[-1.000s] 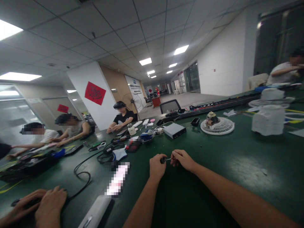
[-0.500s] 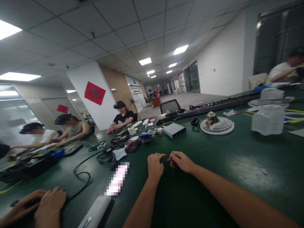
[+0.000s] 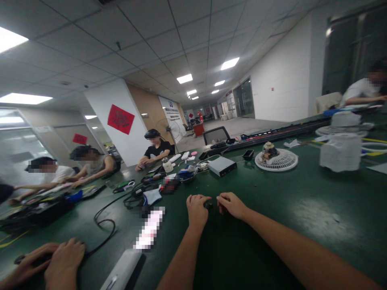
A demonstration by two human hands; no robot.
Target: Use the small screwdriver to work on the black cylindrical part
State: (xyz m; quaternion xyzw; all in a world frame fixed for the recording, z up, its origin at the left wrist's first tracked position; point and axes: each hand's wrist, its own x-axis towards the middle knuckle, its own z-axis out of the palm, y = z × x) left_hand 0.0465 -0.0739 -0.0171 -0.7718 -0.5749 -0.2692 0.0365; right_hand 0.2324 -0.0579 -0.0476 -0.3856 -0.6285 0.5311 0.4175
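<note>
black part (image 3: 208, 205) more hidden between hands (image 3: 197, 211)

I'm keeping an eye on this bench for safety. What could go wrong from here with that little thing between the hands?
The small dark part sits between the left hand and right hand, so it might slip. On the dark green bench it could be hard to spot, and it might get lost among the black cables.
</note>
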